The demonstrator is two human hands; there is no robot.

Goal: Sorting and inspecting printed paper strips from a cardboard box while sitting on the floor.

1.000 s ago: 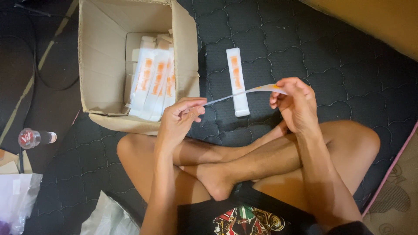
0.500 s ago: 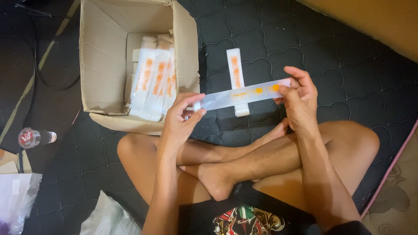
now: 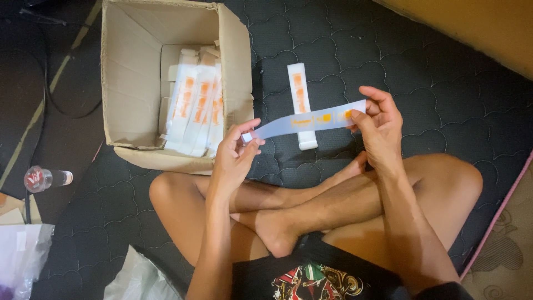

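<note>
Scanning from the left, I see the open cardboard box (image 3: 130,89) with white-and-orange packets stacked upright inside, close enough to reach from a cross-legged seat on the dark quilted mattress (image 3: 444,83). My left hand (image 3: 236,155) and right hand (image 3: 380,125) each keep a grip pinching one end of the flat strip (image 3: 305,121), stretching it level in the air above a finished packet (image 3: 301,105) lying on the mattress.

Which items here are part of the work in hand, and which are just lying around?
In hand: flat strip held by left hand and right hand; folded pack on mat; cardboard box of packs.
Lying about: bottle; plastic bags; cable.
</note>
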